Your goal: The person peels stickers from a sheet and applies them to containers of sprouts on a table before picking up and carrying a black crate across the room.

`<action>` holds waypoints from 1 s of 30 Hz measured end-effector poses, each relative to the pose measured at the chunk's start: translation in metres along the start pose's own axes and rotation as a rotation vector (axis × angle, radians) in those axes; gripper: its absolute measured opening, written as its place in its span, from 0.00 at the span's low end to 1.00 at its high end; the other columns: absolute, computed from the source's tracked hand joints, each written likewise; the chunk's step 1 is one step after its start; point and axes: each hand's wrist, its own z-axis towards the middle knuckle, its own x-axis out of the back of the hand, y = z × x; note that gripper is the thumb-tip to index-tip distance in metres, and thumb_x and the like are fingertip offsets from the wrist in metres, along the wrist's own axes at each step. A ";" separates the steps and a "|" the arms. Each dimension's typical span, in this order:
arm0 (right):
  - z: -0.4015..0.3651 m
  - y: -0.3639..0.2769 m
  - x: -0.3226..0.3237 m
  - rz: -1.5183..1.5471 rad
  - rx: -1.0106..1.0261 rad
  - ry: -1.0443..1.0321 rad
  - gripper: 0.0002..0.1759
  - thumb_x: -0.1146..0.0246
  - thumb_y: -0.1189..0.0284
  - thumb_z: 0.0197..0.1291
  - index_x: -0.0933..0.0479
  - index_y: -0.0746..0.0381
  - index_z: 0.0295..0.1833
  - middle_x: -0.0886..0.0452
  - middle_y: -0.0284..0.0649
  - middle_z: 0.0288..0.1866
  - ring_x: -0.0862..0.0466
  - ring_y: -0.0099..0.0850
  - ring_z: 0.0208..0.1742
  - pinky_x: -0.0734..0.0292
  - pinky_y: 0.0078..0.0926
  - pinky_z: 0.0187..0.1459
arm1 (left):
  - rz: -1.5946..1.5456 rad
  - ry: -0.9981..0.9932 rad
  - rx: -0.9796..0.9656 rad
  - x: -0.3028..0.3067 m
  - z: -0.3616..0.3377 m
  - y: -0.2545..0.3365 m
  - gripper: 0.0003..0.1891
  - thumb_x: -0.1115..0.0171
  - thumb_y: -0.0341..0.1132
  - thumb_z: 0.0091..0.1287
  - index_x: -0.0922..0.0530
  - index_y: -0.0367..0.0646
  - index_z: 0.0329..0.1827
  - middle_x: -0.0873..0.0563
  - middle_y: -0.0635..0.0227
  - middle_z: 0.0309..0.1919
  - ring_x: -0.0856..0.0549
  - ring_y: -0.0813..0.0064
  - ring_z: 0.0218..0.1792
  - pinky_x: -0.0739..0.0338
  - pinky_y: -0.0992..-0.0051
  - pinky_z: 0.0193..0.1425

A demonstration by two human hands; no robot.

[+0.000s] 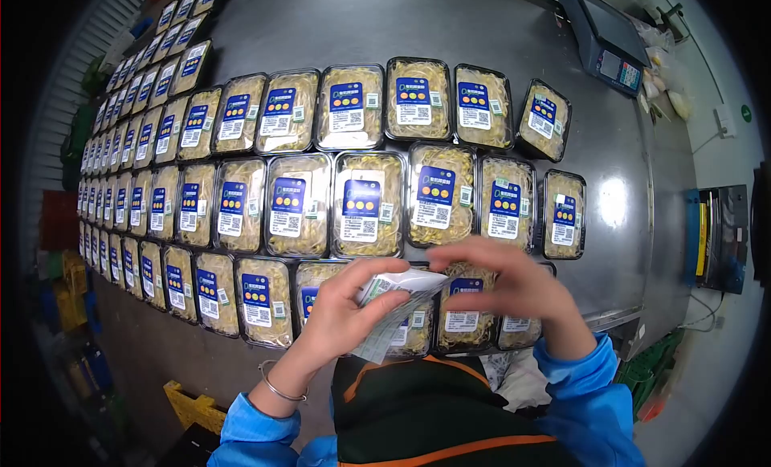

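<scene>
My left hand [349, 310] is closed round a sheet of small green-and-white labels [393, 318], thumb on top, above the front row of packs. To its right my right hand [502, 278] is blurred, its fingers apart near the sheet's upper right end; nothing shows in it. Beneath both hands lie black trays of bean sprouts under clear film, each with a blue-and-white label. A pack [369, 202] just beyond the left hand also bears a small green-and-white label, as does the pack [440, 195] beyond the right hand. The hands partly hide several front packs.
Rows of similar packs [193, 202] reach far to the left on the metal table [321, 25]. A scale [610, 45] stands at the back right. Beyond the right edge is a dark device with a yellow strip [703, 238]. A yellow pallet [193, 407] lies low at the left.
</scene>
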 end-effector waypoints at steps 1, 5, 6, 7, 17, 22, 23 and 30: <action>0.000 -0.003 -0.005 0.001 0.006 -0.002 0.16 0.35 0.74 0.50 0.25 0.60 0.47 0.21 0.39 0.41 0.22 0.30 0.42 0.28 0.25 0.42 | -0.020 0.011 0.032 0.002 -0.002 0.001 0.15 0.36 0.30 0.56 0.23 0.40 0.47 0.19 0.63 0.39 0.20 0.72 0.40 0.27 0.77 0.43; -0.003 -0.010 -0.019 -0.258 -0.047 -0.012 0.17 0.35 0.77 0.47 0.25 0.59 0.46 0.23 0.39 0.30 0.22 0.38 0.32 0.28 0.32 0.35 | 0.272 -0.088 0.070 0.021 -0.008 0.006 0.13 0.38 0.27 0.58 0.24 0.39 0.47 0.21 0.64 0.39 0.22 0.76 0.42 0.28 0.79 0.44; -0.005 -0.012 -0.022 -0.292 -0.042 0.028 0.17 0.35 0.77 0.48 0.25 0.59 0.46 0.23 0.39 0.30 0.22 0.37 0.32 0.27 0.30 0.34 | 0.320 -0.021 -0.079 0.020 -0.009 0.001 0.12 0.37 0.28 0.58 0.24 0.40 0.45 0.22 0.62 0.39 0.23 0.71 0.44 0.31 0.75 0.49; -0.005 -0.014 -0.025 -0.327 -0.037 0.071 0.16 0.35 0.77 0.48 0.25 0.59 0.46 0.22 0.40 0.31 0.21 0.36 0.32 0.27 0.29 0.33 | 0.319 -0.020 -0.079 0.018 -0.010 0.006 0.12 0.37 0.28 0.58 0.24 0.40 0.45 0.22 0.62 0.39 0.23 0.71 0.44 0.31 0.75 0.49; -0.013 -0.025 -0.038 -0.237 -0.056 0.083 0.16 0.34 0.76 0.47 0.25 0.60 0.45 0.22 0.40 0.31 0.21 0.35 0.32 0.27 0.28 0.31 | 0.524 -0.061 -0.376 0.016 -0.007 0.016 0.04 0.38 0.36 0.58 0.20 0.46 0.31 0.20 0.72 0.27 0.23 0.72 0.43 0.45 0.63 0.61; -0.009 -0.037 -0.035 -0.401 -0.021 0.111 0.16 0.31 0.79 0.43 0.22 0.62 0.42 0.21 0.39 0.32 0.21 0.32 0.34 0.26 0.25 0.34 | 0.568 -0.118 -0.449 0.021 -0.006 0.018 0.04 0.40 0.36 0.59 0.19 0.47 0.31 0.20 0.71 0.27 0.24 0.72 0.42 0.46 0.61 0.62; -0.008 -0.036 -0.033 -0.402 -0.025 0.113 0.16 0.31 0.79 0.43 0.22 0.62 0.42 0.21 0.39 0.32 0.21 0.32 0.34 0.26 0.25 0.34 | 0.603 -0.150 -0.464 0.022 -0.006 0.020 0.04 0.40 0.36 0.59 0.19 0.48 0.32 0.19 0.71 0.27 0.24 0.72 0.42 0.46 0.60 0.62; -0.015 -0.023 -0.042 -0.436 0.198 0.125 0.08 0.33 0.78 0.44 0.22 0.59 0.33 0.24 0.36 0.29 0.24 0.36 0.35 0.31 0.31 0.37 | 0.574 -0.291 -0.300 0.029 -0.008 0.010 0.09 0.45 0.39 0.63 0.19 0.45 0.33 0.20 0.68 0.25 0.24 0.68 0.40 0.43 0.63 0.60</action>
